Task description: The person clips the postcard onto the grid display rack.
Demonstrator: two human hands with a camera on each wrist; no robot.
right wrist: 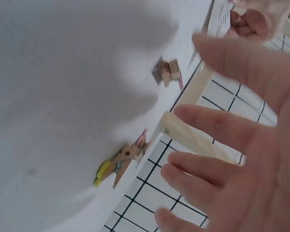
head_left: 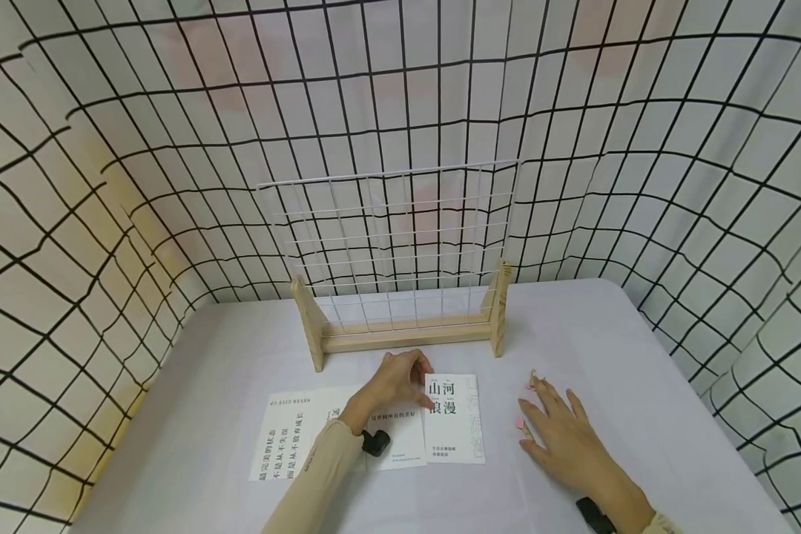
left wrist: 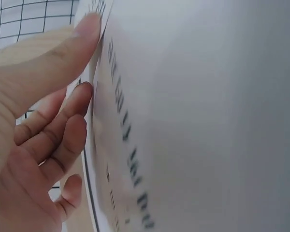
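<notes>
My left hand point(head_left: 390, 386) is at the left edge of a white card with large dark characters point(head_left: 454, 419). Its thumb touches that card near the edge, and the fingers bend loosely with a gap to the thumb. More printed cards lie under the left wrist, among them a card with a line of small text point(head_left: 400, 437) and a card with sideways text point(head_left: 280, 437). To the right, my right hand point(head_left: 567, 445) hovers with spread fingers beside two small wooden clothespins, one with a yellow end point(right wrist: 123, 162) and another point(right wrist: 169, 71) seen end-on.
A white wire grid panel point(head_left: 400, 245) stands in a wooden base point(head_left: 407, 337) behind the cards. Black netting point(head_left: 400, 96) surrounds the white-covered table point(head_left: 193, 415) at the back and sides.
</notes>
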